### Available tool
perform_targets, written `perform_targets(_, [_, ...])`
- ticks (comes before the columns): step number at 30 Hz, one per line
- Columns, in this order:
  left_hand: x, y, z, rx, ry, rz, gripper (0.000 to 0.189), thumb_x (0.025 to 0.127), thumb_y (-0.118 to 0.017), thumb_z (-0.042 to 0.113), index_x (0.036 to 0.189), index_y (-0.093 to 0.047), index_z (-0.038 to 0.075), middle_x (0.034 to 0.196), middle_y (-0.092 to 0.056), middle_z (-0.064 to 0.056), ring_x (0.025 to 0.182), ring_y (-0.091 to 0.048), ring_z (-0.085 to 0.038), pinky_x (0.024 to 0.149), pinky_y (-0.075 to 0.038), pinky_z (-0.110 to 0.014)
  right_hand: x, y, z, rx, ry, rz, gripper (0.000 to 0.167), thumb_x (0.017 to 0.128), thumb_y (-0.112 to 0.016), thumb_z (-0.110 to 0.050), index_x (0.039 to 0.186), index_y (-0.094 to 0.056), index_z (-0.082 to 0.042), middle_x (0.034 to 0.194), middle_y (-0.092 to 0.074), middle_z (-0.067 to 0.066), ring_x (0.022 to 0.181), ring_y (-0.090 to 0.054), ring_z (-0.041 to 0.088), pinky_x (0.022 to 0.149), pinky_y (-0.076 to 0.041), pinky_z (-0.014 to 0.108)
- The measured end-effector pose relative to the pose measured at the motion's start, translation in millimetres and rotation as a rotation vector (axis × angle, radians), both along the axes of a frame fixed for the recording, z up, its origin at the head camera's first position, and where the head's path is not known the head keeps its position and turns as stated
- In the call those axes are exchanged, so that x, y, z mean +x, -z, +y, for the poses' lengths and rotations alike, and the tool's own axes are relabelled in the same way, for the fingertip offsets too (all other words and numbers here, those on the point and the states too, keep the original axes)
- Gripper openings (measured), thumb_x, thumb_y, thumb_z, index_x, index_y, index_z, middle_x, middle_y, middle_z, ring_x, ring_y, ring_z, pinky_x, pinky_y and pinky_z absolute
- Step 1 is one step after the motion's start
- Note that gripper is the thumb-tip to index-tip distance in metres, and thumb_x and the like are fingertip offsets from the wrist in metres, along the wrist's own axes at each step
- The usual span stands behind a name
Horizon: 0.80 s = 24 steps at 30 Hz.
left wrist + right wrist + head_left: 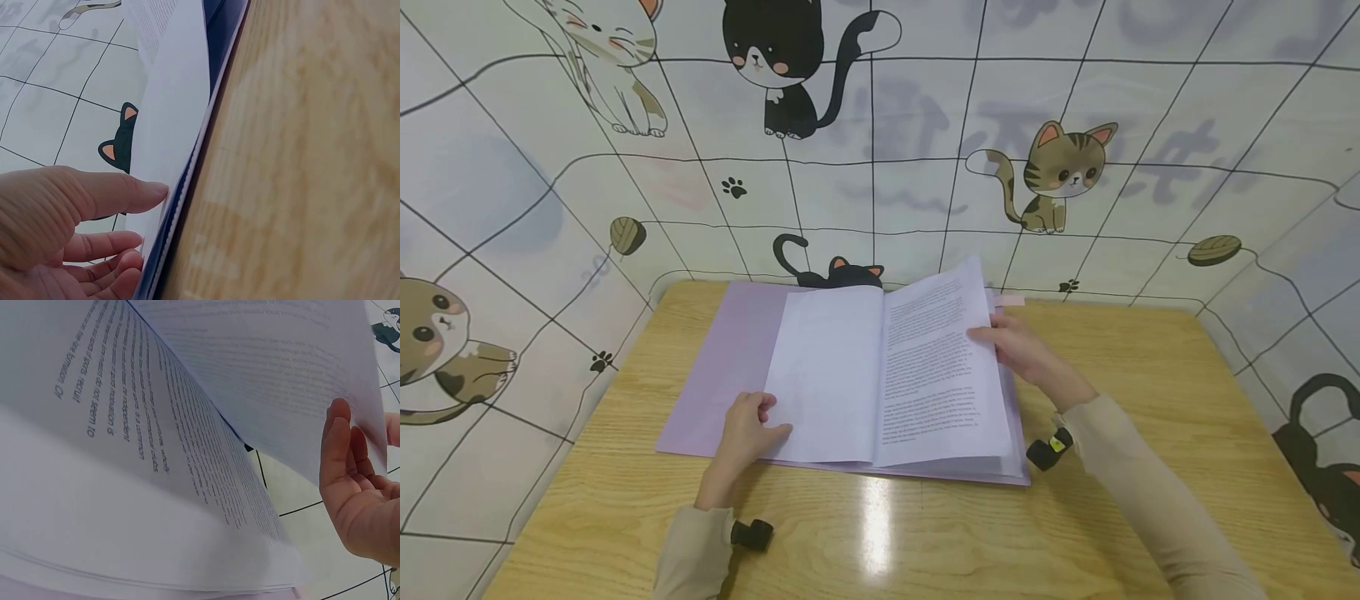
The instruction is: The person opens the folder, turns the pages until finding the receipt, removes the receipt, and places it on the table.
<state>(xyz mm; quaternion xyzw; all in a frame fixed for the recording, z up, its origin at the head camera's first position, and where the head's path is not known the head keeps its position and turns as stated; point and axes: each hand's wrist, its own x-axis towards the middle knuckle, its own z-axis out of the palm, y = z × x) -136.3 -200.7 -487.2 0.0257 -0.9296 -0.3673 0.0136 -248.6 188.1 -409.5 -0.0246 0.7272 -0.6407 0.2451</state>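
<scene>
Purple is the colour of the folder [715,375] that lies open flat on the wooden counter [1150,400], with its back edge near the cat wall [880,125]. On it sits a stack of white paper [917,450]. One printed page [936,350] is lifted up from the stack and curves in the air.

The right hand [1018,350] is at the right edge of that lifted page. In the right wrist view its fingers [337,450] are mostly straight and lie along the edge of the page, so this grip is a light, open touch and not a tight pinch. I cannot see the thumb well.

The left hand [748,429] rests on the bottom left corner of a blank sheet [827,375] that lies flat on the left side. Its fingers look loosely bent and press down on the paper. In the left wrist view the thumb [119,194] touches the paper edge and the hand holds nothing.

I think the step in hand is turning a page. To do it well, lift only one sheet, keep it loose so it does not crease, and keep the left hand pressing so the folder does not slide.
</scene>
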Motion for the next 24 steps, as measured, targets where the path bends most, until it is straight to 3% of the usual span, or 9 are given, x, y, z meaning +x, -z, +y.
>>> perform_targets(17, [0.8,0.1,0.8,-0.001,0.004,0.02,0.04,0.07,-0.077,0.003,0.102,-0.058,-0.012,0.086,-0.048,-0.015,0.076,-0.045,-0.023,0.067,-0.041,-0.034,14.3,-8.7,-8.7,0.012,-0.076,0.023,0.047,0.093,-0.052,-0.013,0.132,-0.04,0.011,0.107,-0.063,0.009,0.088,-0.064,0.015,0.076,-0.051,0.028])
perform_targets(24, [1.9,-2.1,3.1,-0.009,0.001,0.016,0.039,0.072,-0.076,0.004,0.102,-0.057,-0.012,0.084,-0.046,-0.013,0.076,-0.044,-0.024,0.067,-0.04,-0.034,15.0,-12.6,-16.4,-0.003,-0.065,0.025,0.046,0.093,-0.053,-0.013,0.131,-0.041,0.011,0.106,-0.063,0.007,0.088,-0.064,0.014,0.076,-0.05,0.027])
